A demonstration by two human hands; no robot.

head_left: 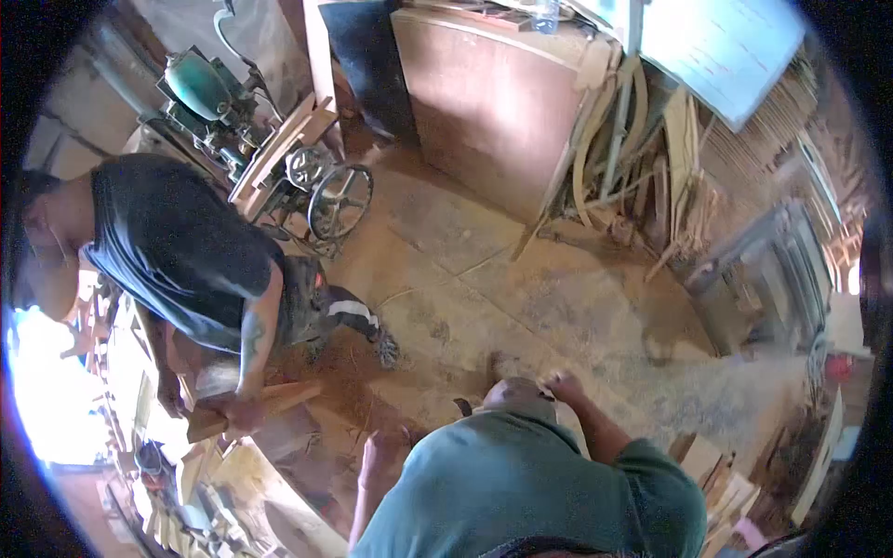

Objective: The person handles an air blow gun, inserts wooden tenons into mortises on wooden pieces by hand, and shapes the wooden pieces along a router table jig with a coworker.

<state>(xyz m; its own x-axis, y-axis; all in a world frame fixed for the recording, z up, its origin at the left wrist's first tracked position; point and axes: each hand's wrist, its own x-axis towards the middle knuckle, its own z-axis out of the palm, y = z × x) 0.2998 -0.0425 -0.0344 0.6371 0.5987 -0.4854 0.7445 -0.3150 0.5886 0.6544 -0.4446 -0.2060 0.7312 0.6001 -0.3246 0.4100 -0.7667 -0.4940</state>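
My right hand [562, 385] is raised in front of my green shirt [530, 484], its fingers curled closed. Whatever it may hold is too small to make out. Close beside it is a rounded brownish shape [519, 392] at the shirt's edge, whose kind I cannot tell. Lower and to the left, my left hand [383, 454] is blurred against the brown floor, and its fingers do not show clearly. A co-worker in a dark shirt [177, 246] bends over at the left, with both hands at a wooden board [288, 398].
A green machine [200, 86] with a spoked handwheel [340, 202] stands at the upper left. Wood pieces [251, 484] pile up at lower left. A large panel [488, 102] and curved wooden parts [684, 139] stand along the back. Dust covers the floor [446, 251].
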